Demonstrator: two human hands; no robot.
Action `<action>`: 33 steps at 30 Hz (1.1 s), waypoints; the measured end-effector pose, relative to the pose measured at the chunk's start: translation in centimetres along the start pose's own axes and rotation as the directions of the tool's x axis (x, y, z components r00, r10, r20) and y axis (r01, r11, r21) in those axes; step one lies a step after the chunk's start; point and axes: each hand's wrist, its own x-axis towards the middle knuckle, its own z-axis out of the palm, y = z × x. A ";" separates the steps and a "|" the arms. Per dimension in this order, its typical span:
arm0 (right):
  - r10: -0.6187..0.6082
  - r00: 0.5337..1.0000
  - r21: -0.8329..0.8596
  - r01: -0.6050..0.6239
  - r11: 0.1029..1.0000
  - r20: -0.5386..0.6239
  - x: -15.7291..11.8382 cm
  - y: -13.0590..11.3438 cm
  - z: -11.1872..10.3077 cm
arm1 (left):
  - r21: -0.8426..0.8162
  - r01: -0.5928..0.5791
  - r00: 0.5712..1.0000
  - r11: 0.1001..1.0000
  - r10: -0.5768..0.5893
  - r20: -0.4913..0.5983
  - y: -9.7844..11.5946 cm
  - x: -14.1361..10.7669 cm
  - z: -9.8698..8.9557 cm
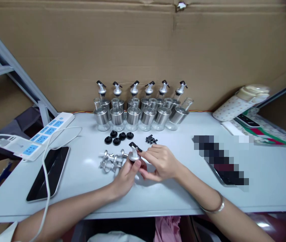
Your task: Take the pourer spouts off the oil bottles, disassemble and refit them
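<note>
My left hand (125, 178) is closed around a silver pourer spout (134, 155) with a black flip cap, held upright above the table. My right hand (161, 163) has its fingers curled at the spout's right side. Its index fingertip touches the spout near the black cap, and the thumb is lower down by the base. Loose silver spout bodies (109, 163) lie in a pile just left of my hands. Beyond them sit several black rubber stoppers (117, 141). Small black cap pieces (151, 139) lie behind my right hand.
Open glass bottles with steel sleeves (133, 117) form a front row; bottles topped with spouts (134, 88) stand behind, against cardboard (143, 50). At left are a power strip (43, 137), white cable and tablet (49, 173). A pixelated phone (219, 161) and cream flask (233, 106) are at right.
</note>
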 end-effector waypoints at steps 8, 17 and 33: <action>0.021 0.987 -0.097 -0.037 0.995 -0.162 -0.8 1.5 -0.7 | -0.030 0.043 0.986 0.999 -0.038 0.161 0.1 0.1 -0.2; 0.014 0.997 0.007 -0.014 1.000 -0.078 -0.3 0.8 -0.7 | 0.040 0.076 0.976 0.996 -0.082 0.202 0.1 0.4 -0.4; -0.201 0.979 -0.263 0.185 0.947 -0.037 -0.3 0.6 0.1 | 0.198 0.054 0.925 0.979 -0.123 0.359 -0.4 0.0 -0.5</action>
